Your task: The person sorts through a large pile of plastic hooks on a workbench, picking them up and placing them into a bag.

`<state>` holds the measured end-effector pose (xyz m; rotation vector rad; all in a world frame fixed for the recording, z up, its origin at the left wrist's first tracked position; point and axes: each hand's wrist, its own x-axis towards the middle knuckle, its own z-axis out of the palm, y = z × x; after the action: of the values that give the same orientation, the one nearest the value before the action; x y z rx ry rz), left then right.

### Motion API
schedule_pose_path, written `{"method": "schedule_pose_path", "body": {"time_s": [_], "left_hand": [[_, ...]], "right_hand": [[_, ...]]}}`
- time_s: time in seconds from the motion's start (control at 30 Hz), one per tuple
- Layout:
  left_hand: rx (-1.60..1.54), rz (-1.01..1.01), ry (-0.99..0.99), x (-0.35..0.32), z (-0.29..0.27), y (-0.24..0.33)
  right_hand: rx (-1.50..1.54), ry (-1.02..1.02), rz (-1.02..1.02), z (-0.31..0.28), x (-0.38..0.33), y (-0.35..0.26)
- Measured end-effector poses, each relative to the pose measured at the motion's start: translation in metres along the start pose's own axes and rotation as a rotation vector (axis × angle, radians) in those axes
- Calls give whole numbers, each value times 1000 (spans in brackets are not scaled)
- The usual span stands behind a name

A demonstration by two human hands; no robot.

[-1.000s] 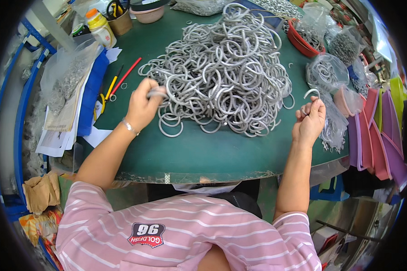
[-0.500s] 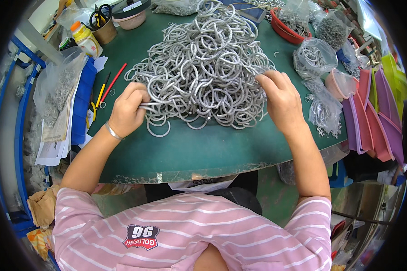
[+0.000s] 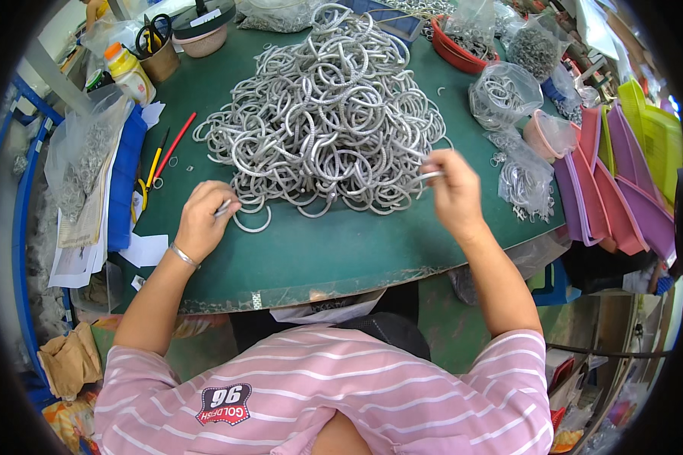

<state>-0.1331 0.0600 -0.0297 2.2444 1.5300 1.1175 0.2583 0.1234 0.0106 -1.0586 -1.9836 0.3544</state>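
A big heap of silver-grey C-shaped rings (image 3: 326, 114) with a patterned surface lies on the green table. At the heap's near left corner, my left hand (image 3: 205, 220) is closed on one ring, whose end (image 3: 222, 208) sticks out by the thumb. A little right of the heap, my right hand (image 3: 455, 193) pinches another ring, with its pale end (image 3: 431, 175) showing between thumb and forefinger. The rest of both held rings is hidden by my fingers, and the right hand is somewhat blurred. A single ring (image 3: 253, 220) lies at the pile's near edge beside my left hand.
Red-handled and yellow-handled tools (image 3: 173, 150) lie at left, near a blue tray (image 3: 131, 182) with papers and bags. Right are clear bags of rings (image 3: 525, 174), a red basin (image 3: 463, 54) and pink and purple bins (image 3: 596, 182). Scissors (image 3: 153, 34) stand at the far left.
Both hands have drawn back from the heap toward me, each with a ring in its fingers. The whole view has shifted slightly.
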Motion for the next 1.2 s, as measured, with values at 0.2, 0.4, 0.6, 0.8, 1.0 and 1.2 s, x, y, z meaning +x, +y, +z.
{"method": "schedule_pose_path", "body": {"time_s": [0.2, 0.4, 0.6, 0.8, 1.0, 1.2], "left_hand": [[-357, -387, 107, 17, 5, 27], [-361, -416, 153, 5, 17, 40], [-346, -433, 296, -16, 28, 29], [-86, -463, 114, -33, 22, 25], [-116, -473, 60, -39, 12, 34], [-228, -468, 121, -34, 12, 28]], "right_hand": [[843, 583, 69, -48, 36, -41], [489, 161, 481, 0, 46, -52], [-274, -238, 261, 14, 83, -38], [244, -261, 649, 0, 101, -10], [-278, -37, -17, 2, 62, -64], [337, 260, 635, 18, 69, -13]]}}
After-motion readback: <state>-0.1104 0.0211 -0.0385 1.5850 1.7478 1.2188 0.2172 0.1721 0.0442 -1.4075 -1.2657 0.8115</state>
